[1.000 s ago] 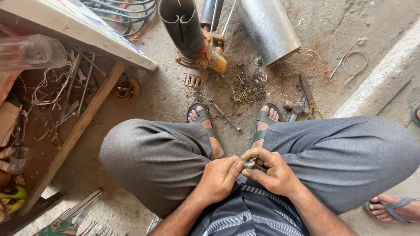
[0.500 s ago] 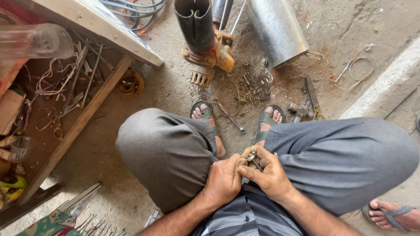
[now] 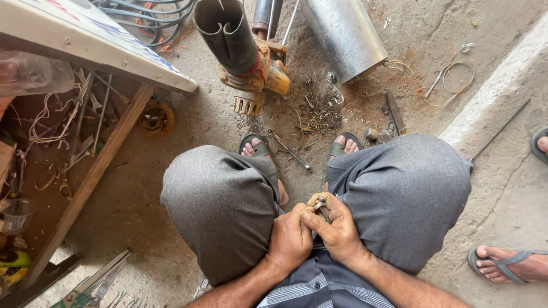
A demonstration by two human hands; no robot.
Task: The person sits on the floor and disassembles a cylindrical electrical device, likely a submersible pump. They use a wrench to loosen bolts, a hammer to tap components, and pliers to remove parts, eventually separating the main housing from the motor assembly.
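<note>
Hands unchanged in grip against the two earlier frames: left hand (image 3: 290, 239) and right hand (image 3: 337, 228) stay clasped together between the knees, both closed on a small metal part (image 3: 319, 203). Only the view has shifted; work on the part appears ongoing. Part sits just above the right hand's thumb, short silvery tip pointing up-left toward the orange pump (image 3: 268, 68). Long axis mostly hidden.

Soft, even daylight, brightest on the concrete strip (image 3: 491, 108) toward two o'clock. Shadows are faint. The metal cylinder (image 3: 342, 34) shows mild glare. Edges bend slightly; focus is sharp.
</note>
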